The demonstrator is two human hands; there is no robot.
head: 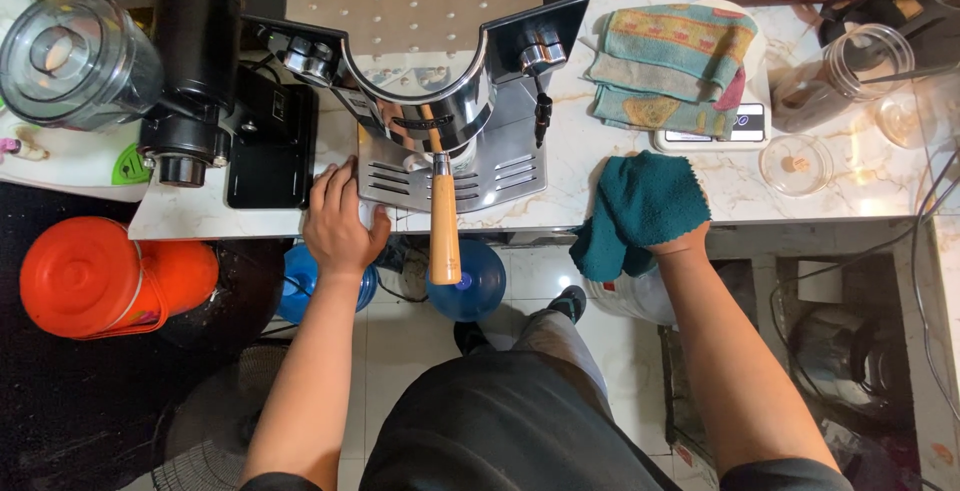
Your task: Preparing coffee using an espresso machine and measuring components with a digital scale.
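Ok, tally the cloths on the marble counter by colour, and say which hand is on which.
Dark teal cloth, draped over the counter edge under the right hand: 1
White cloth, mostly hidden under the left hand: 1
Folded multicoloured striped towel on the white scale: 1
Total: 3

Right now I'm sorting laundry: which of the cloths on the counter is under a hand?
The plain teal cloth at the counter's edge, under the right hand. The striped multicoloured towel lies untouched farther back.
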